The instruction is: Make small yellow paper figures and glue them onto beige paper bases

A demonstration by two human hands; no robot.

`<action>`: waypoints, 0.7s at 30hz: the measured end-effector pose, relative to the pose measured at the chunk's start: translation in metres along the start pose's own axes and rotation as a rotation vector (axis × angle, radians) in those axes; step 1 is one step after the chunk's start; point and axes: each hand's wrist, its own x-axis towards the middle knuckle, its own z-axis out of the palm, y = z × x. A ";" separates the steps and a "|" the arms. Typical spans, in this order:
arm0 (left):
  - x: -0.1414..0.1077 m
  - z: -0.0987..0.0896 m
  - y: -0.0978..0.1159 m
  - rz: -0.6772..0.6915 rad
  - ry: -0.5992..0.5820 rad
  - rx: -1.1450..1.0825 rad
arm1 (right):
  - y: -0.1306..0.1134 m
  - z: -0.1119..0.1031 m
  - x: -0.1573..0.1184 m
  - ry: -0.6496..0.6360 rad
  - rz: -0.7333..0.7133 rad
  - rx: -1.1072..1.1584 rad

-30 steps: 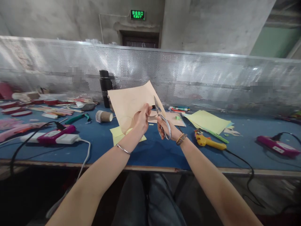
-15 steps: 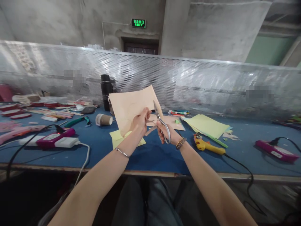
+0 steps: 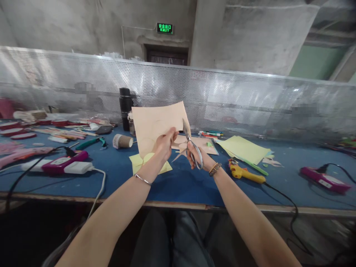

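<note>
Peach paper (image 3: 148,120) mostly beyond 2 hands (image 3: 165,142) (image 3: 197,154)

paper (image 3: 148,122) of pale peach colour, silver scissors (image 3: 188,138), blue table (image 3: 191,189), yellow glue gun (image 3: 248,175), silvery panel (image 3: 167,87) with dotted pattern

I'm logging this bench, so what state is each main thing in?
Peach sheet, held up, cut into at right
Scissors, at the sheet, blade opening unclear
Left hand, gripping the sheet
Right hand, holding the scissors
Paper cup, on its side
Black flask, upright
Yellow glue gun, lying flat
Far-right power strip, plug inserted
Exit sign, lit
</note>
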 end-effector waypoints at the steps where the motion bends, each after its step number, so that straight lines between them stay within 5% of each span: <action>1: 0.000 0.000 0.000 -0.004 0.000 0.002 | 0.000 0.000 0.000 -0.004 -0.007 0.005; 21: 0.003 -0.002 -0.004 -0.021 -0.095 0.082 | 0.005 -0.008 0.004 0.030 -0.047 -0.034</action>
